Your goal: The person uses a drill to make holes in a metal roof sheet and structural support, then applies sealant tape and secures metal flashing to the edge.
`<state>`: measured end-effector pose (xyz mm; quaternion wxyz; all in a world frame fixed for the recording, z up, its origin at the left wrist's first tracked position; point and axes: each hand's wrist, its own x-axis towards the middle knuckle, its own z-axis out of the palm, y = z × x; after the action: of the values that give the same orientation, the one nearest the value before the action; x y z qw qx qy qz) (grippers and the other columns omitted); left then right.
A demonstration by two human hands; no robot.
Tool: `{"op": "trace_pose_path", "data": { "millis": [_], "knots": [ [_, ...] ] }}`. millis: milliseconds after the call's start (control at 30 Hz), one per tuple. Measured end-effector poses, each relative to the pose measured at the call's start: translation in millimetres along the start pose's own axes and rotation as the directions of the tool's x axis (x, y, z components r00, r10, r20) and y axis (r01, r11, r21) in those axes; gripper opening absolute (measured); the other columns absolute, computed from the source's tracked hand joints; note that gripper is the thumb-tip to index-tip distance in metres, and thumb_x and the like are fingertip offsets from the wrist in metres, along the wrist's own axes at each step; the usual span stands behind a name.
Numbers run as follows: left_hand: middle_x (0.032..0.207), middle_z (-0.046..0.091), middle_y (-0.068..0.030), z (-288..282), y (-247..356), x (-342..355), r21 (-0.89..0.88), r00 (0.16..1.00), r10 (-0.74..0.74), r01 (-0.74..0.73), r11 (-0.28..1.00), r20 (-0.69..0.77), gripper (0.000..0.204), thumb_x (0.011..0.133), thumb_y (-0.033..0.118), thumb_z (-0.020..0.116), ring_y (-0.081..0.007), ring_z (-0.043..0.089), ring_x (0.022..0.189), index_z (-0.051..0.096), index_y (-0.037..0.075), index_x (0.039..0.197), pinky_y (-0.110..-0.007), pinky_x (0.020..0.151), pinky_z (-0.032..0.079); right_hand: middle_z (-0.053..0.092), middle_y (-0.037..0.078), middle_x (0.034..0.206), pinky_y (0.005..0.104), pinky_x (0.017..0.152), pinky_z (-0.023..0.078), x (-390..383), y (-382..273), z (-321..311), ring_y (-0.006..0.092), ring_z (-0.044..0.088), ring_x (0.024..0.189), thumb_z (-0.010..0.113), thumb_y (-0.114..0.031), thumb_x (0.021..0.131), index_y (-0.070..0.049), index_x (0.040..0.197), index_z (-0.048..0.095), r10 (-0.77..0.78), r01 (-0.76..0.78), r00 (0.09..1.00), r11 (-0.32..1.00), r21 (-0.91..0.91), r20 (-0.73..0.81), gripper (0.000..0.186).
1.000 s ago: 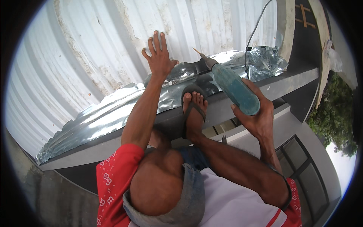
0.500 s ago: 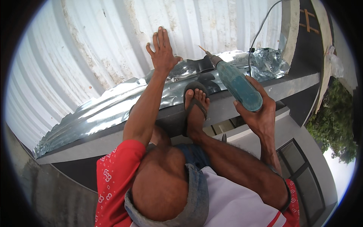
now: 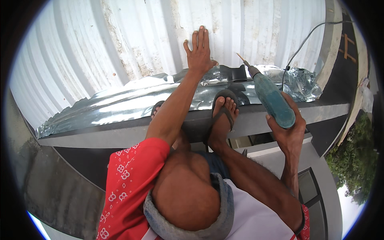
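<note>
My left hand (image 3: 199,56) lies flat on the white corrugated roof sheet (image 3: 152,44), fingers spread, just above the edge of a shiny silver foil strip (image 3: 116,98). In my right hand (image 3: 291,134) is a teal power drill (image 3: 275,100), gripped around its rear end. Its thin bit points up and to the left, over the sheet. From here I cannot tell whether the tip touches the metal. The drill's trigger and handle are mostly hidden beneath its body.
A dark cable (image 3: 308,38) runs from near the drill to the upper right. My sandalled foot (image 3: 225,110) rests on the grey ledge (image 3: 320,112). Below are a window (image 3: 314,196) and pale wall. Crumpled foil (image 3: 302,82) lies at the right; a tree (image 3: 354,154) stands beyond.
The whole view has shifted, so the scene sits farther right in the picture. Against the roof sheet, my left hand and the drill stay in about the same places.
</note>
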<state>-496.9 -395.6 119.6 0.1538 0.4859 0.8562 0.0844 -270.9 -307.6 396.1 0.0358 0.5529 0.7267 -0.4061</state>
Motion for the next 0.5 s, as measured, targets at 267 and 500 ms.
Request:
{"op": "trace_pose_path", "data": {
  "millis": [267,500],
  "knots": [
    [0.167,0.016,-0.0100,1,0,-1,-0.048,0.999,-0.030,0.032,0.998,0.035,0.132,0.054,0.046,0.093,-0.0316,0.017,0.151,0.021,0.003,0.157,-0.064,0.112,0.019,0.074,0.015,0.110,0.0363,0.091,0.055,10,-14,-2,0.0250,0.072,0.103,0.078,-0.009,0.073,-0.008,0.133,0.062,0.015,-0.015,1.000,1.000,-0.010,0.027,0.063],
    [0.167,0.014,-0.0101,0,6,2,-0.058,0.996,-0.035,0.040,0.998,0.077,0.133,0.056,0.046,0.093,-0.0328,0.014,0.152,0.019,0.003,0.157,-0.066,0.113,0.017,0.075,0.015,0.103,0.0361,0.086,0.056,18,-14,-4,0.0276,0.074,0.100,0.078,-0.013,0.073,-0.010,0.130,0.063,0.008,-0.008,1.000,1.000,-0.015,0.023,0.059]
  ]
}}
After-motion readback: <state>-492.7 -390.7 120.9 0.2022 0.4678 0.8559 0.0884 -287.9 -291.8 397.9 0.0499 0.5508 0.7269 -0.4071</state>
